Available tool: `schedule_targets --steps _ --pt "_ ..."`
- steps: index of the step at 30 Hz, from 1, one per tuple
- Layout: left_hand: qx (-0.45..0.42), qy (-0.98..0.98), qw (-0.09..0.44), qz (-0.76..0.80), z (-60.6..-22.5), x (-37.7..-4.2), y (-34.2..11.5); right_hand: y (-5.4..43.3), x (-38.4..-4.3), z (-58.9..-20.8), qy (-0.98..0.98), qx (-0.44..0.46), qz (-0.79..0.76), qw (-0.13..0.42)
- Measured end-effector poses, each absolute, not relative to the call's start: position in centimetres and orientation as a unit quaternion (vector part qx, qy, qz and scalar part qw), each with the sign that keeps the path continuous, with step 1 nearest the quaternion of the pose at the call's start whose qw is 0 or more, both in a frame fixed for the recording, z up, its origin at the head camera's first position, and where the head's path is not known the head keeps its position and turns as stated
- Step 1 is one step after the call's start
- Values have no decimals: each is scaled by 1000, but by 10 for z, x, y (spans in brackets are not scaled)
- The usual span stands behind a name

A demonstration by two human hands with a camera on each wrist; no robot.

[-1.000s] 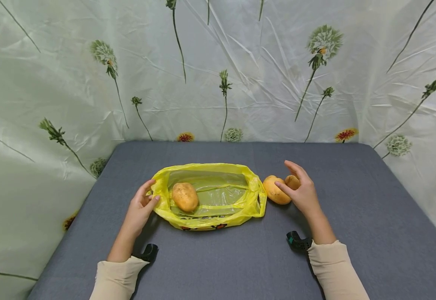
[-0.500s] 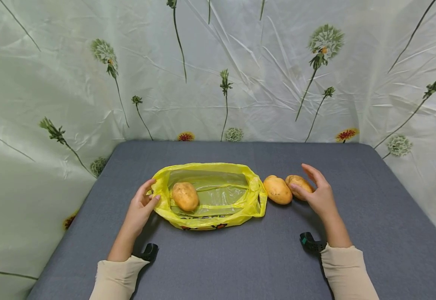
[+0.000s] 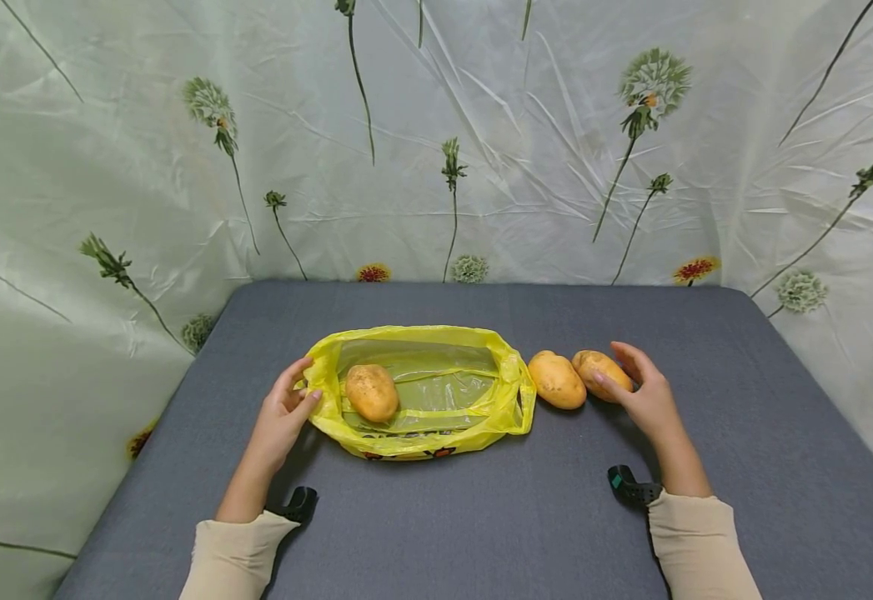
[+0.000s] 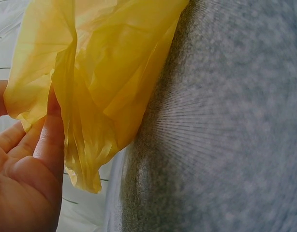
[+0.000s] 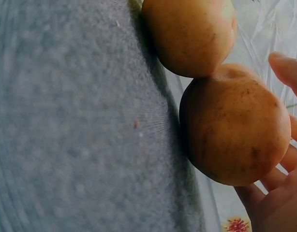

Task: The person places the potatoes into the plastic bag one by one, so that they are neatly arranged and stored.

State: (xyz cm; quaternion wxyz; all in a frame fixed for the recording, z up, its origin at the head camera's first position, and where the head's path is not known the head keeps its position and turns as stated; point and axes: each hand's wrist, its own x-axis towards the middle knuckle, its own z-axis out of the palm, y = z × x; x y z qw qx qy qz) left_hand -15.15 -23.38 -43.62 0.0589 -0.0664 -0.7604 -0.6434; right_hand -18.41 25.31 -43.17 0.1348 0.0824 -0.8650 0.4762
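- Versus a second ago: our right hand [image 3: 649,398] has moved outward off the near potato [image 3: 556,380] to the far potato [image 3: 603,363]; since half a second ago it sits slightly lower.
- Right grip: spread, thumb over the far potato's near side, fingers behind it; the right wrist view shows a gap at the thumb, so we can't call it a pinch.
- Left hand [image 3: 280,408] unchanged; left grip pinches the yellow bag [image 3: 413,337] at its left end, film between thumb and fingers.
- Bag hasn't shifted: thin, crinkled, translucent plastic, mouth wide, dark and reddish print on the front wall.
- Inside potato [image 3: 372,393] as before, in the bag's left part.
- Near and far potatoes lie on the desk [image 3: 436,525] right of the bag, touching each other; near one right beside the bag's handle end.
- All three potatoes: oval, yellow-tan; we see brown specks on the far one's skin.
- Desk: grey woven cloth, rounded corners; behind, glossy creased curtain [image 3: 511,108] with dandelion print.
- Beige sleeves [image 3: 693,533], black wrist mounts [image 3: 634,490].
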Motion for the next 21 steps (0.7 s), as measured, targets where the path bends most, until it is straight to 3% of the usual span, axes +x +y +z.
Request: schedule_targets --steps 21 --pt "-63 -762 57 -643 -435 -151 -234 242 -170 -420 -868 63 477 123"
